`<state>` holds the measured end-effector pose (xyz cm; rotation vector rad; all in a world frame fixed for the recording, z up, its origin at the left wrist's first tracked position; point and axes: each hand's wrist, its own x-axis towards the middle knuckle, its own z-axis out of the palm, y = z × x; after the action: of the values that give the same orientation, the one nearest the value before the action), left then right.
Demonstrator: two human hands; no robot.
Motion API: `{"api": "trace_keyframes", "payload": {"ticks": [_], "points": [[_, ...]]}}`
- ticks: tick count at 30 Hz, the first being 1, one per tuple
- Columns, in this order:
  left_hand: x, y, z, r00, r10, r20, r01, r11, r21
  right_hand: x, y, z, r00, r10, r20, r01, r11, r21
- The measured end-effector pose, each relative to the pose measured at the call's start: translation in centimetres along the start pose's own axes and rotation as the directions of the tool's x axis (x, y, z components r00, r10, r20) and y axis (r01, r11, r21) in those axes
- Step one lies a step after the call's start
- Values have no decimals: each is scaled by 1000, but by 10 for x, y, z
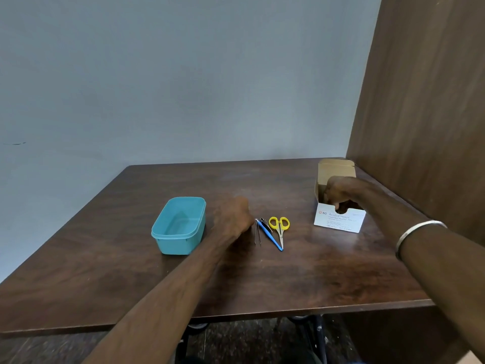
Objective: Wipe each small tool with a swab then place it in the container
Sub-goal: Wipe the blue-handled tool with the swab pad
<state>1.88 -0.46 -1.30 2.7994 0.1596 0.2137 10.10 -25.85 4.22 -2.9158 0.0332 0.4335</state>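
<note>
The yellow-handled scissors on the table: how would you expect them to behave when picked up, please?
The yellow-handled scissors look small and thin, so probably light and stiff. They lie flat and closed on the table, so rolling seems unlikely. The slim metal blades may be slippery; the handle loops look the safer grip.

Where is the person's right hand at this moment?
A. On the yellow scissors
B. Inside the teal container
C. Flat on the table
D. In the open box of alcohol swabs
D: the right hand has its fingers reaching into the open alcohol swab box.
</note>
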Motion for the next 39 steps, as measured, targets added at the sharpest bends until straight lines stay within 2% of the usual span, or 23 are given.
{"api": "trace_keyframes", "payload": {"ticks": [1,4,7,14,17,20,22,27,29,34,36,39], "points": [[1,0,1,1000,-1,4,1,1000,-9,-3,-1,-3,1000,1,26,-2,999,40],[0,1,2,1000,-17,8,17,999,-47,-10,1,-9,999,-40,-32,44,985,167],[1,-1,2,999,-37,-15,35,991,-127,-13,1,-9,997,-82,-13,83,979,185],[5,1,-1,992,-74,-100,31,924,-382,-11,7,-10,987,-110,-115,134,963,234],[10,2,5,977,-159,-146,50,824,-565,-14,7,-12,988,-100,-116,129,951,282],[12,3,8,957,-259,-132,60,619,-783,-16,11,-17,987,-91,-135,131,937,325],[11,4,10,951,-288,-109,53,501,-864,-16,13,-21,984,-71,-165,128,920,369],[9,2,15,949,-292,-119,-8,357,-934,-15,4,-33,911,-98,-401,302,820,486],[10,1,18,948,-287,-136,-29,348,-937,-16,-7,-34,883,-136,-450,394,734,553],[16,-2,26,958,-252,-134,-60,283,-957,-26,-51,-10,840,-313,-444,542,539,645],[18,-4,27,964,-230,-135,-70,267,-961,-23,-69,6,840,-366,-400,538,475,696],[21,-6,29,965,-227,-133,-68,272,-960,-12,-90,34,858,-367,-360,498,417,760]]}}
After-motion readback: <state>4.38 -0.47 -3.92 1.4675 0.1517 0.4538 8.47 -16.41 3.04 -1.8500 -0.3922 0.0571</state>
